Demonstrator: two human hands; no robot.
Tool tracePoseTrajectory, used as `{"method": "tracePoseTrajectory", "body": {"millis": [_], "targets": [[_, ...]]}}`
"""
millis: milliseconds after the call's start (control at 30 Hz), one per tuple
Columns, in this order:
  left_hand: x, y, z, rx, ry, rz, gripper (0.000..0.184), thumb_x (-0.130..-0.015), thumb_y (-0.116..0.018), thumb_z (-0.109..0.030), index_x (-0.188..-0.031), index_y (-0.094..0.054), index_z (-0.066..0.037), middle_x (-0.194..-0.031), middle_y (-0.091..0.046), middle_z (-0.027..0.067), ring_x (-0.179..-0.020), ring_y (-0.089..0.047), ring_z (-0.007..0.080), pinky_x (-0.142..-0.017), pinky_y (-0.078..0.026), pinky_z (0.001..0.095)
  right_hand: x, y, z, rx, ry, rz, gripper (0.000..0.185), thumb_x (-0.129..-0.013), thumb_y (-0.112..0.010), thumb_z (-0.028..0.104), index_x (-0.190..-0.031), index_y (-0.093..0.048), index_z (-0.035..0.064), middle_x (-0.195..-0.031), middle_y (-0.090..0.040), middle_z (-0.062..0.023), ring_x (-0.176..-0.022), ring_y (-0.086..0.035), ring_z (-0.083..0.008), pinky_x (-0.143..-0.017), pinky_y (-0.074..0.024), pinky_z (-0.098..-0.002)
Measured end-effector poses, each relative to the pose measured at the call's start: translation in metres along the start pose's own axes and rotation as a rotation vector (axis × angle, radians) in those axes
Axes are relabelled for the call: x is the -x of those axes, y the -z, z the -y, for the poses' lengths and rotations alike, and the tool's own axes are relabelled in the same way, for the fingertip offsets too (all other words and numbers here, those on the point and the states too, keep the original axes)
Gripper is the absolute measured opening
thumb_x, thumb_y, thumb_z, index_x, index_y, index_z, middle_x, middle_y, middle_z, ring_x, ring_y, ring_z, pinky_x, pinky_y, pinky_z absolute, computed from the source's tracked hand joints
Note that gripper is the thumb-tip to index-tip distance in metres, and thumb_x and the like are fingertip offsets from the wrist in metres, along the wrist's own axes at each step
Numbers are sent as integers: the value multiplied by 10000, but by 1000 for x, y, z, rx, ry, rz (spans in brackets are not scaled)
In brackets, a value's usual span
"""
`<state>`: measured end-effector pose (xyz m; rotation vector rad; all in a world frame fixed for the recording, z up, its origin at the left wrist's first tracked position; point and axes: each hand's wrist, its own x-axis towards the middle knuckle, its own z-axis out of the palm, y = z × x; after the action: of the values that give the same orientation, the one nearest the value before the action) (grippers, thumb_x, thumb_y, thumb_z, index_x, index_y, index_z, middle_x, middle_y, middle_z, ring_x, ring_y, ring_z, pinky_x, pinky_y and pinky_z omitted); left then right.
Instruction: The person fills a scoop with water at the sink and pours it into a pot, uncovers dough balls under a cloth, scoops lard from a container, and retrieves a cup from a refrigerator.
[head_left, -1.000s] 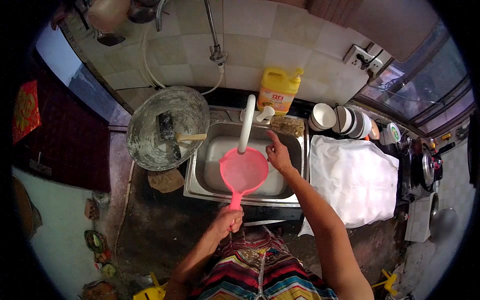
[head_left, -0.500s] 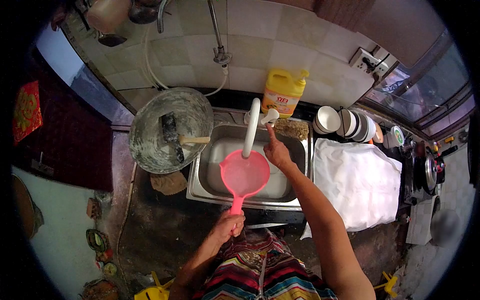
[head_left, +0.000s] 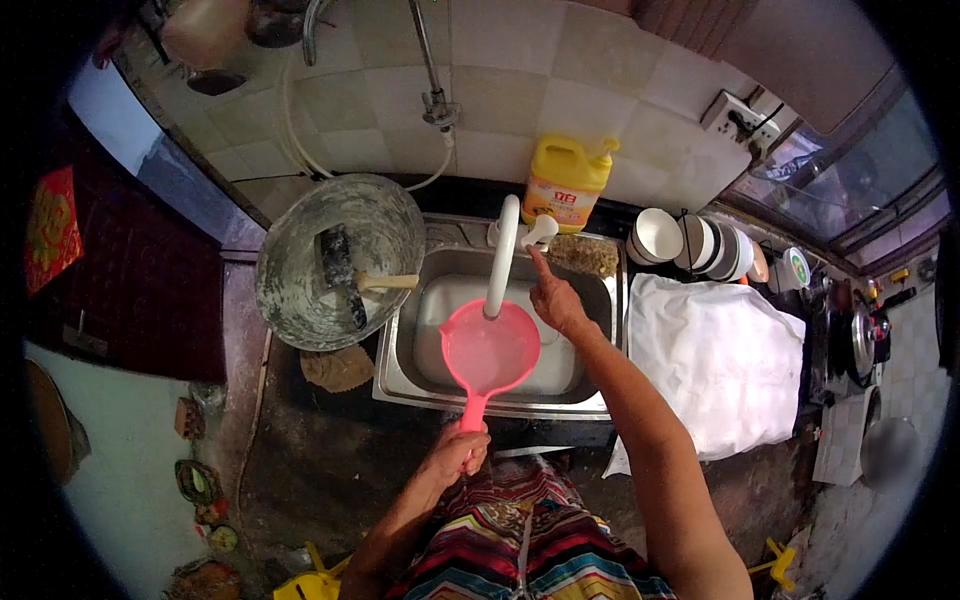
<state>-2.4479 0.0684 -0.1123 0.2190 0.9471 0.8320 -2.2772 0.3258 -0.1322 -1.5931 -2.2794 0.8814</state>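
Note:
My left hand (head_left: 457, 453) is closed around the handle of a pink water ladle (head_left: 490, 350). The ladle's bowl hangs level over the metal sink (head_left: 394, 385), right under the spout of the white faucet (head_left: 506, 250); its inside looks cloudy with liquid. My right hand (head_left: 556, 298) reaches past the ladle, its index finger stretched up to the white faucet lever (head_left: 542, 231) and seemingly touching it. The other fingers of that hand are loosely bent and hold nothing.
A large grey basin (head_left: 290, 265) with a wooden-handled brush (head_left: 385, 281) stands left of the sink. Behind are a yellow detergent jug (head_left: 568, 180) and a brown scrubber (head_left: 583, 255). On the right are stacked bowls (head_left: 657, 237) and a white cloth (head_left: 715, 370).
Almost nothing differs. The view has shifted very slightly; the ladle stays under the spout and my right index finger stays at the faucet lever.

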Motion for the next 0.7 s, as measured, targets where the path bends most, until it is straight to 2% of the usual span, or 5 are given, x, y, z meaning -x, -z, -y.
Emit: {"method": "tracePoseTrajectory", "body": {"millis": [200, 300, 700], "targets": [[-1, -2, 0, -45, -1, 5, 167, -794, -533, -65, -692, -409, -108, -508, -393, -9, -342, -351, 88, -317, -264, 241, -3, 12, -8, 297, 1, 56, 832, -746, -494, 36, -1401, -63, 314, -867, -624, -234, -758, -620, -388, -659, -487, -505], [-1, 0, 2, -71, -16, 22, 184, -795, -530, -64, -673, -400, -112, -503, -393, -5, -340, -349, 88, -317, -264, 242, -1, 15, -8, 250, 61, 34, 824, -762, -485, 24, -1401, -58, 322, -833, -610, -252, -764, -600, -418, -679, -474, -512], [3, -6, 2, -46, -12, -26, 145, -800, -526, -59, -719, -413, -99, -508, -384, -9, -350, -348, 88, -324, -271, 241, -2, 14, -3, 260, 1, 66, 843, -756, -479, 26, -1402, -19, 311, -871, -609, -259, -784, -605, -411, -673, -476, -510]]}}
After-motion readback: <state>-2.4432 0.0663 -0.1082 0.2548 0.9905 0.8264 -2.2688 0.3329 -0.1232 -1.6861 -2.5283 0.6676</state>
